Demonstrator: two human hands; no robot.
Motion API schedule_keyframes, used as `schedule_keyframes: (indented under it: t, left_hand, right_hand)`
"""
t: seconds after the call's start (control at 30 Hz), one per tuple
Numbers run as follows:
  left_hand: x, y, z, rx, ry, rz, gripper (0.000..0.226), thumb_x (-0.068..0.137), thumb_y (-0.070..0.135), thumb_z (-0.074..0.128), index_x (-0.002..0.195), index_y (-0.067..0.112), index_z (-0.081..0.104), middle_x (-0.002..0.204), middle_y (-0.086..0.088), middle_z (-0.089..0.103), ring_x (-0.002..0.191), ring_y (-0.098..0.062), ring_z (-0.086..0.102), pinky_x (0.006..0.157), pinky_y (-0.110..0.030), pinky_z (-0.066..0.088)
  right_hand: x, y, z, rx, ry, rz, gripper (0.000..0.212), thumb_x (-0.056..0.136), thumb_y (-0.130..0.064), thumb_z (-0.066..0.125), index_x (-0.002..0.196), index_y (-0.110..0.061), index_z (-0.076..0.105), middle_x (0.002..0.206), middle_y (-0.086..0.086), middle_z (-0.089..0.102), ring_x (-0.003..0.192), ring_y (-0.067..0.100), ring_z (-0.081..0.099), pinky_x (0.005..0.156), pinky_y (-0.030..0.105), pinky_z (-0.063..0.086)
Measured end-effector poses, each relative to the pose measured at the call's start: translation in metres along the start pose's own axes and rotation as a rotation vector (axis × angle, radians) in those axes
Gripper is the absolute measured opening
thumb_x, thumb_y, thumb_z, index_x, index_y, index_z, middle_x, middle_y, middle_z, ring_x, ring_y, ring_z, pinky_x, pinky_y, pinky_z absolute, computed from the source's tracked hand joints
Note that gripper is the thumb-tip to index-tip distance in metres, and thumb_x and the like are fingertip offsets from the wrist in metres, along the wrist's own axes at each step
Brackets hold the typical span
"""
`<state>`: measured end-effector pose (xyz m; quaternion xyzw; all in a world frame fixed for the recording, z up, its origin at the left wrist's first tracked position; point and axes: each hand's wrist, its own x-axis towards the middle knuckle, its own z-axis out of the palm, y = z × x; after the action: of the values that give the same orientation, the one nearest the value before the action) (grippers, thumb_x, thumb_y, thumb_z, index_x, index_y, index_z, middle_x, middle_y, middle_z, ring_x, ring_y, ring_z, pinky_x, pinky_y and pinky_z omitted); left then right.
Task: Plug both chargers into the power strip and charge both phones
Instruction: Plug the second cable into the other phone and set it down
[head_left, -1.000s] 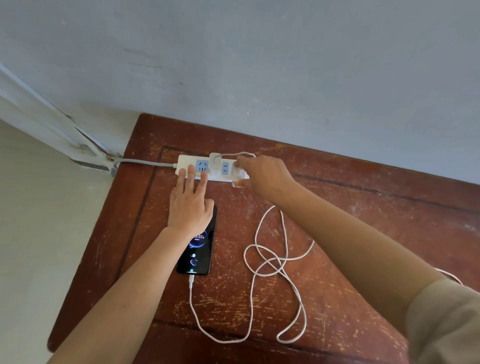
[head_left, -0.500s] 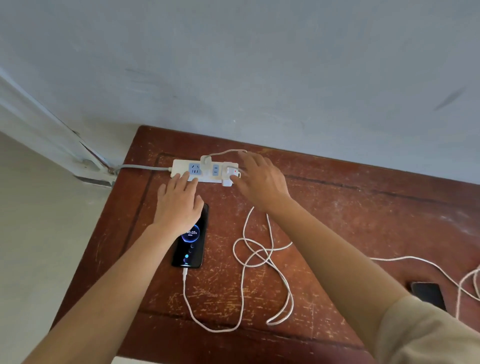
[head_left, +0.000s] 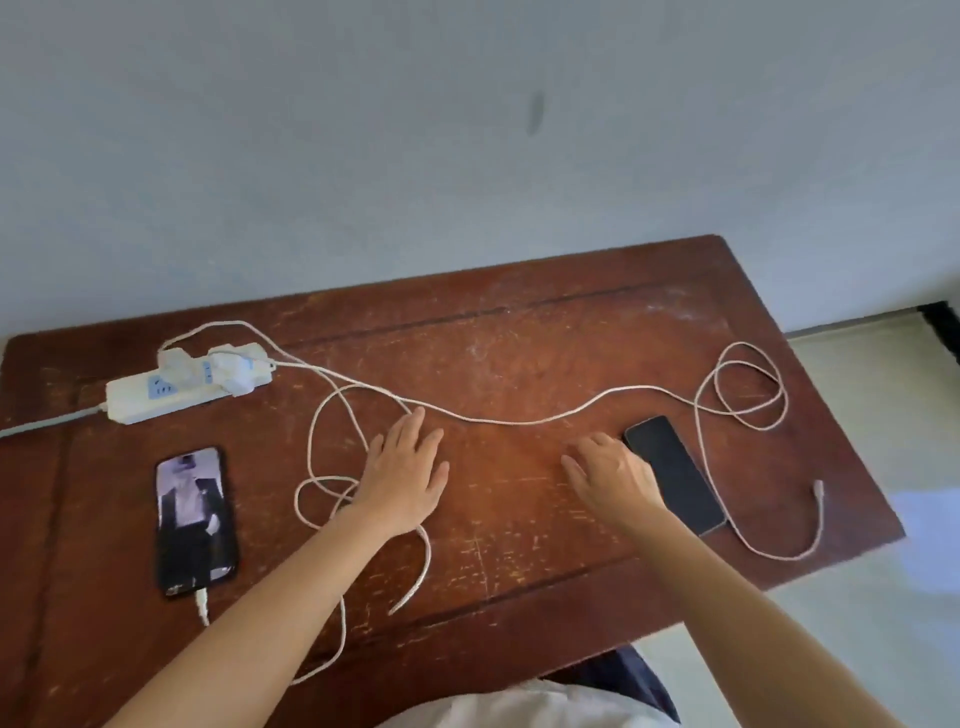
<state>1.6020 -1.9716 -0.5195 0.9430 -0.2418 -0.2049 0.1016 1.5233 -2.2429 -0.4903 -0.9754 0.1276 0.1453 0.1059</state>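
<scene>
At table centre | both hands (head_left: 402, 480) off power strip (head_left: 176, 389) | flat

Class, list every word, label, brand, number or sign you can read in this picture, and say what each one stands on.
No text can be read anywhere.
Lit phone: the screen shows a picture, with no legible words or numbers.
Dark phone: the screen is off and blank.
Power strip: blue socket faces, any markings too blurred to read.
Two chargers on it: white, no label visible.
</scene>
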Motion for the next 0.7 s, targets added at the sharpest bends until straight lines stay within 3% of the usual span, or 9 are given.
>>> schedule_keyframes:
  t: [0.27, 0.4, 0.5, 0.6, 0.7]
  left_hand:
    - [0.065, 0.149, -0.004, 0.071, -0.065, 0.132, 0.057, 0.103, 0.046, 0.033, 0.154, 0.019, 0.028, 0.167, -0.009, 0.009, 0.153, -0.028, 0.009, 0.122, -0.051, 0.019]
    - [0.079, 0.213, 0.03, 0.025, -0.154, 0.051, 0.063, 0.102, 0.051, 0.033, 0.155, 0.021, 0.022, 0.167, -0.009, 0.013, 0.153, -0.029, 0.012, 0.122, -0.052, 0.021]
    - [0.087, 0.245, 0.052, 0.14, -0.16, -0.051, 0.081, 0.094, 0.07, 0.025, 0.157, 0.022, 0.01, 0.166, -0.013, 0.016, 0.151, -0.034, 0.016, 0.119, -0.053, 0.022]
    - [0.094, 0.258, 0.059, 0.216, -0.162, -0.123, 0.091, 0.087, 0.08, 0.018, 0.157, 0.023, 0.006, 0.166, -0.016, 0.013, 0.151, -0.036, 0.013, 0.119, -0.054, 0.021]
    - [0.098, 0.261, 0.056, 0.203, -0.154, -0.162, 0.086, 0.091, 0.075, 0.022, 0.157, 0.021, 0.01, 0.166, -0.016, 0.015, 0.151, -0.035, 0.016, 0.12, -0.052, 0.023]
  right_hand:
    - [-0.031, 0.151, -0.028, 0.147, 0.101, 0.333, 0.036, 0.096, -0.035, 0.051, 0.125, -0.019, 0.063, 0.124, 0.004, 0.063, 0.117, 0.029, 0.058, 0.087, 0.042, 0.051]
    - [-0.039, 0.218, -0.027, 0.228, 0.137, 0.637, 0.06, 0.093, -0.036, 0.053, 0.149, -0.016, 0.039, 0.152, 0.013, 0.043, 0.136, 0.035, 0.043, 0.106, 0.048, 0.042]
    - [-0.041, 0.261, -0.021, 0.328, 0.132, 0.85, 0.068, 0.088, -0.025, 0.051, 0.151, -0.011, 0.031, 0.145, 0.017, 0.046, 0.129, 0.037, 0.046, 0.103, 0.048, 0.041]
    - [-0.041, 0.29, -0.011, 0.465, 0.144, 0.861, 0.049, 0.09, -0.018, 0.049, 0.137, -0.007, 0.045, 0.128, 0.017, 0.059, 0.116, 0.038, 0.057, 0.092, 0.046, 0.047]
    - [-0.029, 0.304, -0.017, 0.532, 0.152, 0.763, 0.044, 0.094, -0.016, 0.046, 0.136, -0.006, 0.049, 0.126, 0.018, 0.06, 0.111, 0.039, 0.06, 0.089, 0.044, 0.048]
